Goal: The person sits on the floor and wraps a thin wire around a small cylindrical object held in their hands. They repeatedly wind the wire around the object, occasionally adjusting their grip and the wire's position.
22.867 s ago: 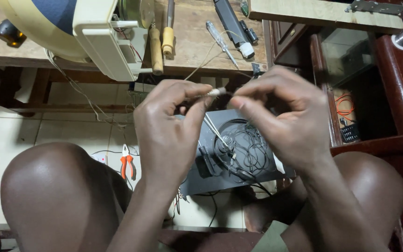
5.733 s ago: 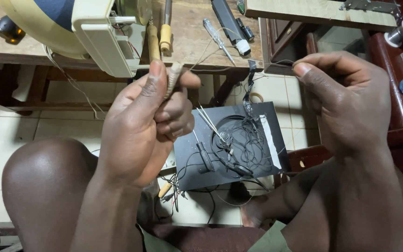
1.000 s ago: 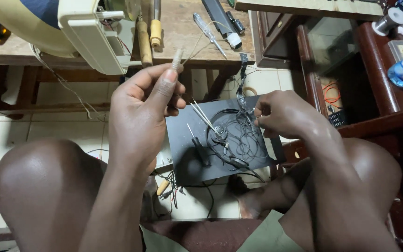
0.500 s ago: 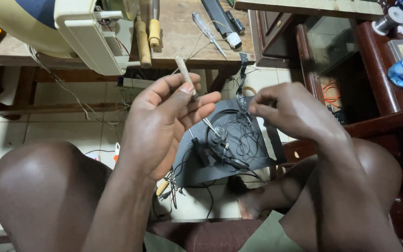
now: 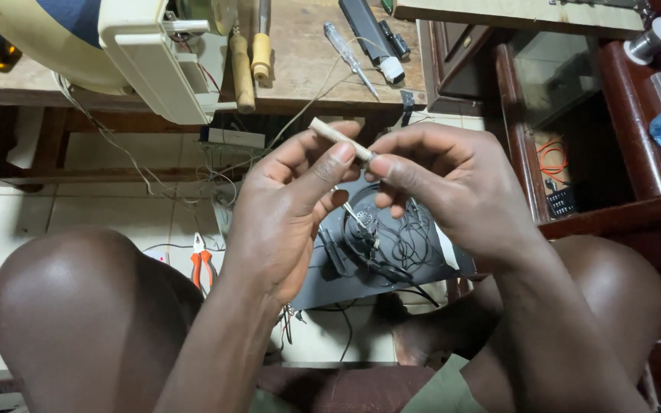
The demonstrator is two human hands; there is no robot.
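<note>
My left hand grips a small pale tube between thumb and fingers, held up in front of me. My right hand meets it from the right, its fingertips pinched at the tube's right end; what they pinch is too small to tell. A thin wire runs from the tube up toward the wooden bench. Below the hands lies a dark grey panel covered with black wires and a screwdriver-like tool. My bare knees frame the scene at left and right.
On the bench lie a cream appliance housing, wooden-handled tools, a clear-handled screwdriver and a black device. Orange-handled pliers rest on the tiled floor. A dark red wooden cabinet stands to the right.
My right hand has risen from the panel to meet my left hand at the tube. The left hand has turned the tube more level.
</note>
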